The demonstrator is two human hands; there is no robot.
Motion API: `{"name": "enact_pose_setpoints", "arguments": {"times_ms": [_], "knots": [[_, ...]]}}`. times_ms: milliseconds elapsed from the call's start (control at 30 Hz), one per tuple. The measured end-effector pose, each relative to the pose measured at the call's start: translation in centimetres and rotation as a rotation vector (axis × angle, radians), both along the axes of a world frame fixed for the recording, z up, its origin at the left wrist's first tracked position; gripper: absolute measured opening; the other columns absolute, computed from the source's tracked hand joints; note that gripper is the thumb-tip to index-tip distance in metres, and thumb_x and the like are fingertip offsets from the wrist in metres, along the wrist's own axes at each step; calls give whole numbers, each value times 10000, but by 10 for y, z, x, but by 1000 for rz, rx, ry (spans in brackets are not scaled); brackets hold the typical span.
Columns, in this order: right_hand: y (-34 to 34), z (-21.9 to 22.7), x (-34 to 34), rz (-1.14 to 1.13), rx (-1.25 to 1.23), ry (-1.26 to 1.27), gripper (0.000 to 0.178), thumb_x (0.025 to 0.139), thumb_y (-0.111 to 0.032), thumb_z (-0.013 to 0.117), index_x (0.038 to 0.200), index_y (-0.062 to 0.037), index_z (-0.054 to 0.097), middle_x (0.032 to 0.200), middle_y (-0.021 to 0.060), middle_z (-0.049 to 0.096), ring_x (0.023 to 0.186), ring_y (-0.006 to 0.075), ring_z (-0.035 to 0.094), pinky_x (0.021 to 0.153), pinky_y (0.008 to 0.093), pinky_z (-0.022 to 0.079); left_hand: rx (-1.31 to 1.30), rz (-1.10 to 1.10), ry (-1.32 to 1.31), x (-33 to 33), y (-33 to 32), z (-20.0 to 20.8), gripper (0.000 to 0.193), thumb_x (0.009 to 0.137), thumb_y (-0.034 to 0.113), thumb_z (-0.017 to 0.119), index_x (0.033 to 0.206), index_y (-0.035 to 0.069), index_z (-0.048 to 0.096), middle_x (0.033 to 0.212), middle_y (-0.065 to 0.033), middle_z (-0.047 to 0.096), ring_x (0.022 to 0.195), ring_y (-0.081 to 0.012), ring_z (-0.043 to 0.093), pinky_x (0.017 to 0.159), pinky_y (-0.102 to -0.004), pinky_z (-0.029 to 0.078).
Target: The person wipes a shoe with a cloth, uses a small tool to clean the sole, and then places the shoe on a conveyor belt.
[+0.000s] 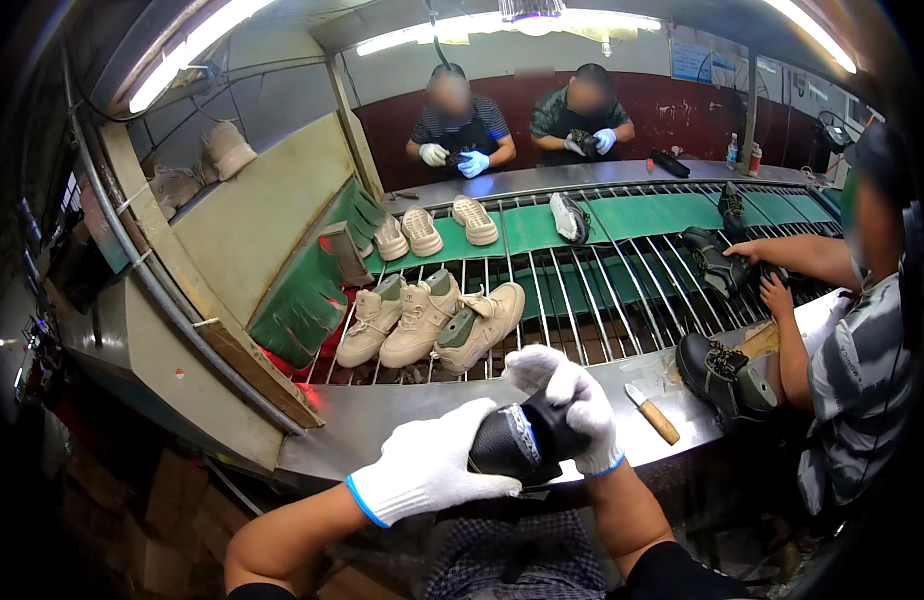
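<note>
Just above the front of the metal bench, both my white-gloved hands hold a black shoe [507, 445]. My left hand [427, 465] wraps round the rounded end of it. On the other end, the fingers of my right hand [582, 405] are curled. A whitish-blue strip runs across the shoe's middle, and its underside is hidden. To the right of my right hand lies a short knife [654, 415] with a wooden handle. Beyond my hands, three beige shoes rest on the metal bars: one on the left [372, 325], one in the middle [419, 320], one on the right [482, 330].
A green belt [527, 232] carries beige soles [422, 232] and a white-and-black shoe [570, 218]. At right a co-worker's hands [762, 270] handle black shoes; another black shoe [717, 375] stands on my bench [362, 430]. Two gloved co-workers work opposite. A cream machine housing [262, 215] flanks the left.
</note>
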State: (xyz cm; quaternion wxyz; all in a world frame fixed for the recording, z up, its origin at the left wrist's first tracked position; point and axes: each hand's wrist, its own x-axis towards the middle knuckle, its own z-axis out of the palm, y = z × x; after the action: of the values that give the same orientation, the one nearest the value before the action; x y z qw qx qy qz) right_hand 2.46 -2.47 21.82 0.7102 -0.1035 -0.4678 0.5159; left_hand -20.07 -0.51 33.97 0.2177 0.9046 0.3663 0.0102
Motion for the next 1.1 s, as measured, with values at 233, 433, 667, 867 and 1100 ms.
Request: {"name": "enact_pose_setpoints", "arguments": {"times_ms": [233, 433, 667, 867, 1100], "knots": [[-12, 47, 26, 121, 13, -742, 1072, 643, -471, 1028, 1507, -42, 561, 1687, 232, 394, 1564, 373, 398, 1265, 516, 349, -107, 51, 80, -6, -5, 4, 1036, 742, 674, 899, 1499, 73, 529, 1273, -228, 728, 1171, -402, 730, 1018, -463, 577], [-18, -10, 2, -38, 187, -165, 680, 740, -484, 928, 1172, 3, 734, 1154, 222, 753, 1132, 368, 727, 1165, 647, 446, -72, -12, -49, -18, -16, -17, 1002, 713, 649, 934, 1449, 65, 584, 1264, -186, 745, 1130, -349, 758, 974, -424, 602], [2, -6, -16, 55, 111, -127, 734, 819, -495, 875, 1311, -5, 640, 1014, 138, 698, 987, 315, 701, 1203, 674, 377, -133, 125, -54, -38, -12, -26, 983, 716, 641, 940, 1434, 63, 595, 1246, -191, 750, 1109, -366, 762, 965, -430, 608], [14, -13, -29, 110, -44, 123, 695, 757, -443, 889, 1258, -56, 603, 1099, 118, 614, 1066, 295, 643, 1196, 592, 379, -163, 144, -85, -48, 0, -31, 978, 707, 629, 949, 1434, 73, 603, 1240, -187, 752, 1110, -374, 761, 975, -440, 609], [14, 7, -33, 72, -110, -60, 753, 701, -441, 839, 1294, -51, 587, 1023, 100, 628, 973, 264, 637, 1148, 507, 415, -107, 30, 22, -30, 3, -17, 963, 753, 699, 878, 1414, 54, 604, 1188, -196, 764, 1067, -387, 771, 946, -453, 618]]}}
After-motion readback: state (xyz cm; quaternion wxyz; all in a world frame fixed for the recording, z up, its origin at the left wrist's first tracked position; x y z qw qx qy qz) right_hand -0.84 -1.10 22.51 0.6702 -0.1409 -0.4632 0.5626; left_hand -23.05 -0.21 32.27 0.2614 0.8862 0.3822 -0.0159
